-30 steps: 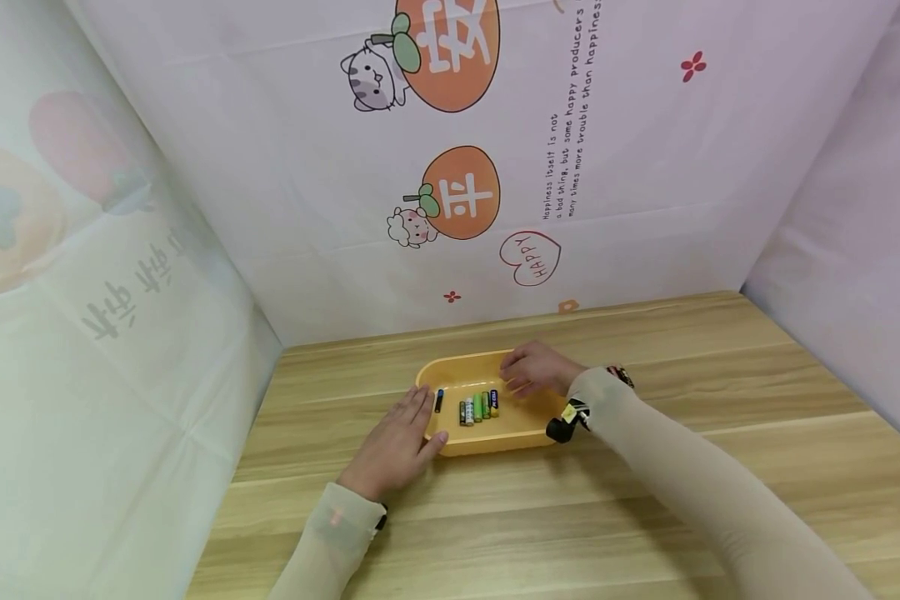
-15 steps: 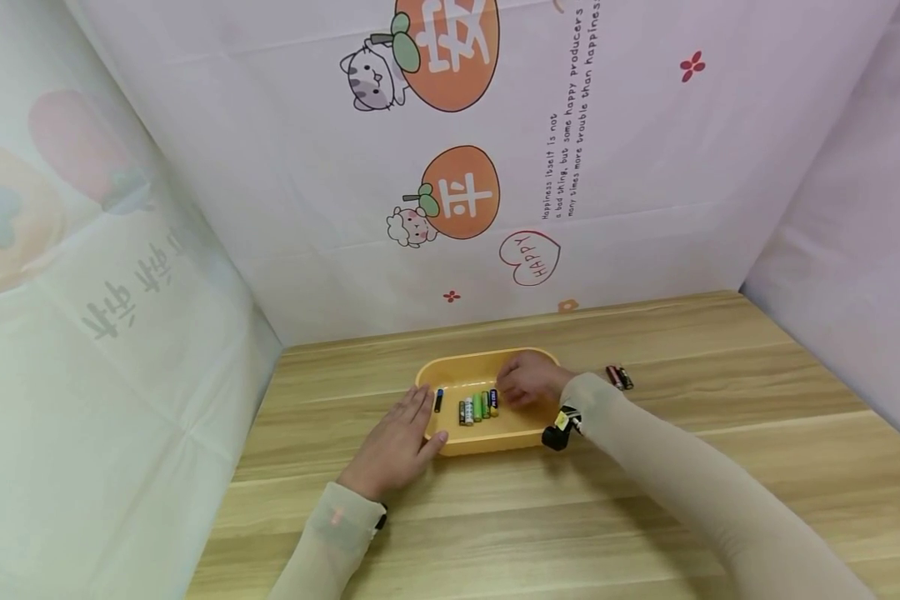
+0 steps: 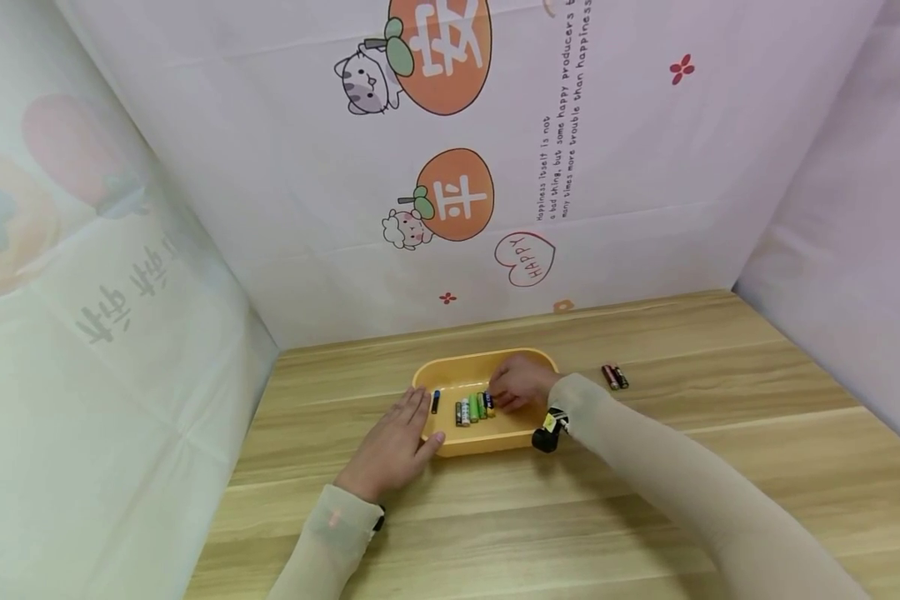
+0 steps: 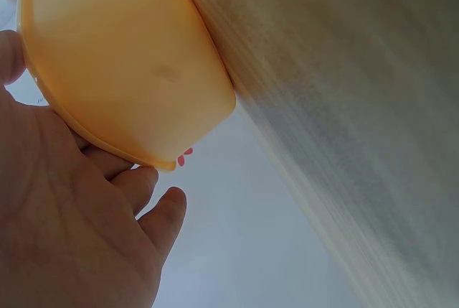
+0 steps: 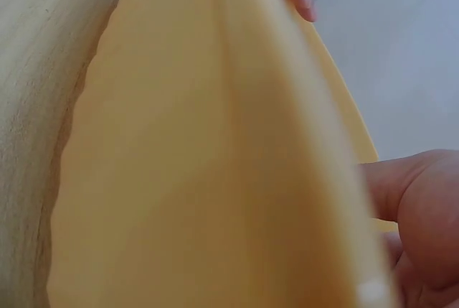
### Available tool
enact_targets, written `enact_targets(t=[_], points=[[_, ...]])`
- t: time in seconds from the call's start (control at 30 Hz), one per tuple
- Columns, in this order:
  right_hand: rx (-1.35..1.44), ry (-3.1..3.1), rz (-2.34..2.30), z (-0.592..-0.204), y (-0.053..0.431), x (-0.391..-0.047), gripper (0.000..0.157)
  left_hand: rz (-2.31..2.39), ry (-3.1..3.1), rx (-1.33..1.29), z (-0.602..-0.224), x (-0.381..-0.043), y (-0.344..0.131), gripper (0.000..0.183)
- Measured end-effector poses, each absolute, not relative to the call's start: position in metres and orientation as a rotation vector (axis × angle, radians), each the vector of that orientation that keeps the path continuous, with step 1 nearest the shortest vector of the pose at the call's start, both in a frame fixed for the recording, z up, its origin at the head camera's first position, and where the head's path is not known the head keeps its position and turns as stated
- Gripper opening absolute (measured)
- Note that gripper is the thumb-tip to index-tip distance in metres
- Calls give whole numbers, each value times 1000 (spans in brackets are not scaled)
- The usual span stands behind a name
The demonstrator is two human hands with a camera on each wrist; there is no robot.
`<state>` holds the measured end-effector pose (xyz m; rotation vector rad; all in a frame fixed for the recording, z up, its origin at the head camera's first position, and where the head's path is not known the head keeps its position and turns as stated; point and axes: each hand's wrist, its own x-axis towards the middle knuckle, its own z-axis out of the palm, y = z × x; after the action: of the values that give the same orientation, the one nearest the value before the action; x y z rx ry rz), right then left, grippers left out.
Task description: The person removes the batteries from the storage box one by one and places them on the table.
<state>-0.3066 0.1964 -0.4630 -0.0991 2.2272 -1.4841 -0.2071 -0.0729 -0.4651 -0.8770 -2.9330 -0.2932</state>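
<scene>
Inside the yellow plastic tray (image 3: 480,446), several batteries lie side by side in a row, among them a bright green battery (image 3: 474,408) and a white battery (image 3: 465,412). A blue-topped dark battery (image 3: 436,402) lies apart near the left wall. My left hand (image 3: 390,446) rests on the tray's left rim, fingers extended and thumb at the front corner. Over the tray, my right hand (image 3: 521,382) reaches down with bent fingers to the dark blue and yellow battery (image 3: 490,402) at the row's right end. Its fingertips are partly hidden, and I cannot tell whether they pinch it.
On the wooden table (image 3: 450,533), a red-and-black battery (image 3: 610,377) and a dark battery (image 3: 621,377) lie side by side, right of the tray. A printed white cloth wall (image 3: 330,283) rises at the table's back edge, with more cloth on both sides.
My right hand has moved left and down in the tray to the row's right-end battery. The two batteries on the table have come out from behind my wrist. My left hand stays put.
</scene>
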Motion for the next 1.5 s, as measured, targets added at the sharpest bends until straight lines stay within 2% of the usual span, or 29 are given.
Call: enact_targets(t=[0.5,1.17,1.5], points=[[-226,2424,-1258,-462,183,-300,8,-272,-2918,-881,-470,-207,-73,72],[-219,2539,-1111,-465,184,-301,9,-282,-2919,-863,-470,-204,-71,70],[-215,2606,-1043,-461,186,-299,23,-291,-2919,-864,-468,-203,-70,71]])
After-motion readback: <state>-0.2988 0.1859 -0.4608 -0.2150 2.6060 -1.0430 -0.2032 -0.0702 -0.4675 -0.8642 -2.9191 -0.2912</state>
